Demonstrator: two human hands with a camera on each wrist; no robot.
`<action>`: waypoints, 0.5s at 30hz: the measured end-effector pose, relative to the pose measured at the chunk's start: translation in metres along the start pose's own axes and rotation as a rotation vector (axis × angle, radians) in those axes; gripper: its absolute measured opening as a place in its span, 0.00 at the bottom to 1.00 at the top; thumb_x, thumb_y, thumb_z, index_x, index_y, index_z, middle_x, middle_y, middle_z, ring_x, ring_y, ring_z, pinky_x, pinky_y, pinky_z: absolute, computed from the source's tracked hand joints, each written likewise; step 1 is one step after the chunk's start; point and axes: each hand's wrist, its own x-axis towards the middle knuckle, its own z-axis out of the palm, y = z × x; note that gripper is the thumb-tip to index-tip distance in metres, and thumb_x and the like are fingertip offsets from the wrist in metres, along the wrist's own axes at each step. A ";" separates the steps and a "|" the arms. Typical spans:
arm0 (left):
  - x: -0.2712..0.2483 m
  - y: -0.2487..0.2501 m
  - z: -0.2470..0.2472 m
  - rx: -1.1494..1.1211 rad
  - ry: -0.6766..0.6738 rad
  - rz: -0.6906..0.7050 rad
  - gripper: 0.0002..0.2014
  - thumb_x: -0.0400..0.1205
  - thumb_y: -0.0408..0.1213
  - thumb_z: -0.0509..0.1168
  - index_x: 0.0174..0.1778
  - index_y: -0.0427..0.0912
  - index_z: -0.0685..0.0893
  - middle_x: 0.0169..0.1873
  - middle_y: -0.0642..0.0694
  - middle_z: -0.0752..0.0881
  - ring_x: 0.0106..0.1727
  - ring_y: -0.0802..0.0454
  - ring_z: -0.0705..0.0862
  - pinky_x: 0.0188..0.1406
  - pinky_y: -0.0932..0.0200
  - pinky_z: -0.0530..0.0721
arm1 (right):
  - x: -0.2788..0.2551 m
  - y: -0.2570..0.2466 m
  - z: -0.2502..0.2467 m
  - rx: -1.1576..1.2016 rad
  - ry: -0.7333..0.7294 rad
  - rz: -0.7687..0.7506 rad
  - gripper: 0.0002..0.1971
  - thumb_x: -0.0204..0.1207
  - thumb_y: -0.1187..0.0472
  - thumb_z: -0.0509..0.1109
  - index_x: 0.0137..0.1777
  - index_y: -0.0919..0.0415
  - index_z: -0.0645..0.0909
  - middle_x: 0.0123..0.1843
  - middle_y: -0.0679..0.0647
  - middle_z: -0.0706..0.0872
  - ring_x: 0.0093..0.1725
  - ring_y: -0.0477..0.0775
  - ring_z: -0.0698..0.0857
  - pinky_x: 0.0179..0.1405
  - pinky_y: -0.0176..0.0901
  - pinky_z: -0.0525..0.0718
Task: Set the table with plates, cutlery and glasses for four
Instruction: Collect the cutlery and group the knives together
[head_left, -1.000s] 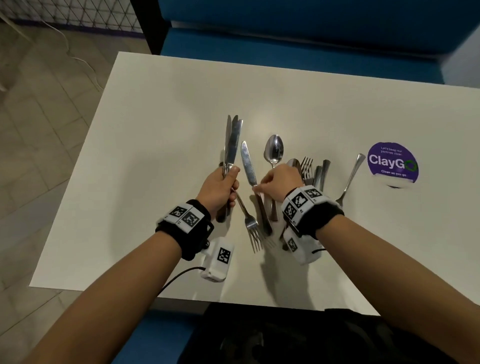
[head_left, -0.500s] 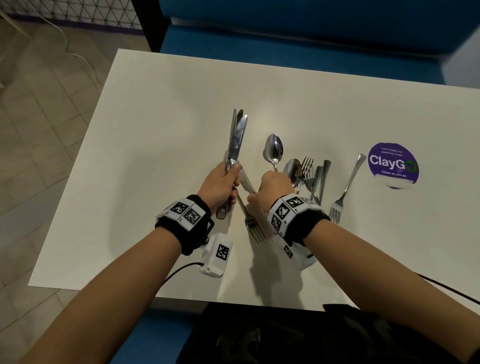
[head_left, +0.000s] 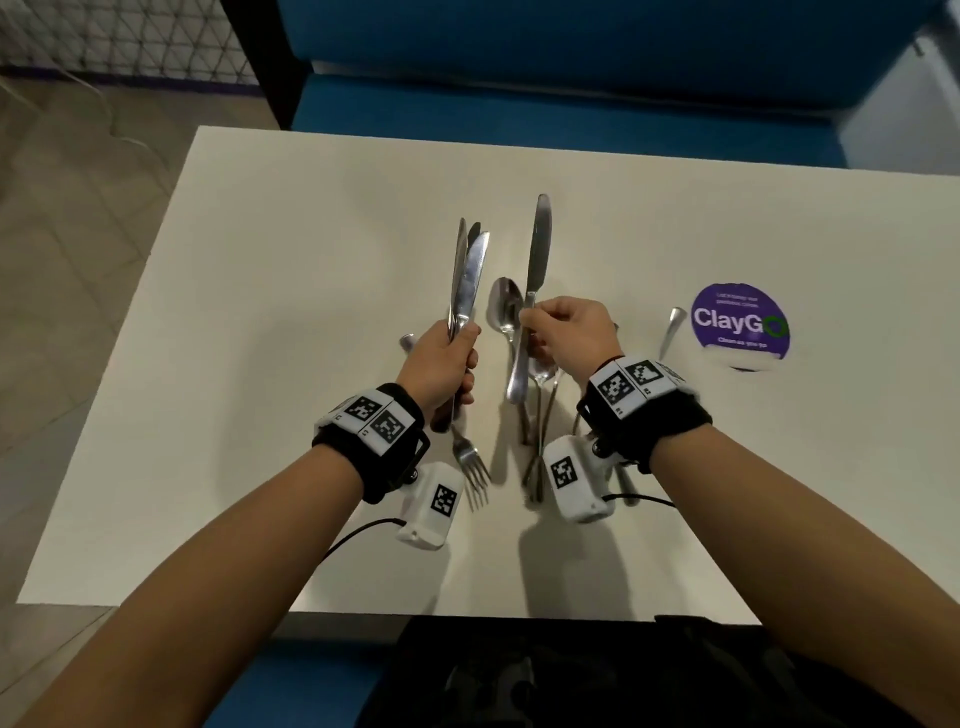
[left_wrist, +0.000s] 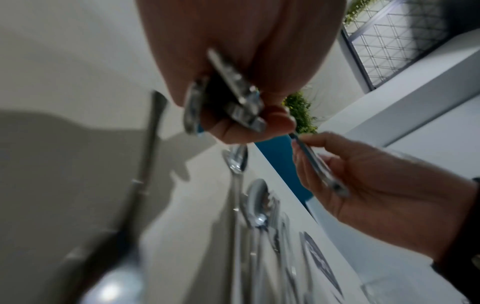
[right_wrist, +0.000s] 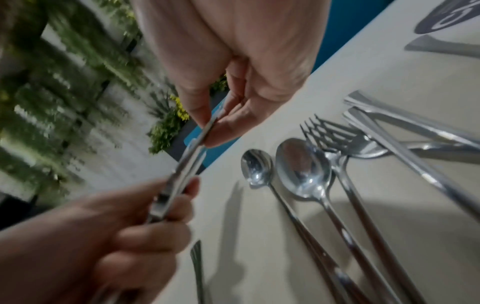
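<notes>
Left hand (head_left: 441, 364), centre frame, grips a bundle of knives (head_left: 467, 275), flat polished steel blades fanned upward above the matte white table (head_left: 260, 364). Right hand (head_left: 569, 332) pinches one slim steel knife (head_left: 535, 270) by the handle, blade up; a second ago that knife lay flat on the table. Glossy oval spoons (right_wrist: 301, 166) and a tined fork (head_left: 470, 467) lie loose below the hands, beside a round purple sticker (head_left: 740, 322) at right.

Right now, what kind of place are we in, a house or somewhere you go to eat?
Probably a canteen or casual eatery, not a house. The white table carries a purple ClayGo sticker about clearing up after eating, a blue bench seat runs along its far side, and loose cutlery lies on the bare tabletop.
</notes>
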 end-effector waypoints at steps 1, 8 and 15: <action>0.002 0.004 0.012 0.024 -0.005 0.016 0.08 0.87 0.42 0.55 0.44 0.44 0.73 0.30 0.48 0.74 0.23 0.55 0.72 0.19 0.62 0.74 | 0.001 0.000 -0.005 0.031 -0.009 -0.001 0.08 0.76 0.65 0.70 0.36 0.59 0.82 0.32 0.56 0.86 0.23 0.46 0.83 0.27 0.38 0.81; 0.013 0.034 0.117 0.147 -0.106 0.052 0.14 0.88 0.42 0.51 0.57 0.34 0.74 0.39 0.41 0.81 0.31 0.49 0.83 0.24 0.57 0.83 | 0.011 0.031 -0.074 -0.086 0.035 -0.024 0.05 0.74 0.58 0.73 0.38 0.54 0.81 0.40 0.59 0.90 0.43 0.61 0.90 0.47 0.59 0.89; 0.008 0.037 0.273 0.116 -0.185 0.067 0.16 0.90 0.44 0.45 0.60 0.36 0.70 0.36 0.41 0.82 0.26 0.50 0.82 0.17 0.63 0.76 | 0.022 0.054 -0.224 -0.173 0.060 -0.035 0.12 0.74 0.55 0.71 0.28 0.48 0.83 0.37 0.66 0.90 0.40 0.65 0.89 0.52 0.62 0.86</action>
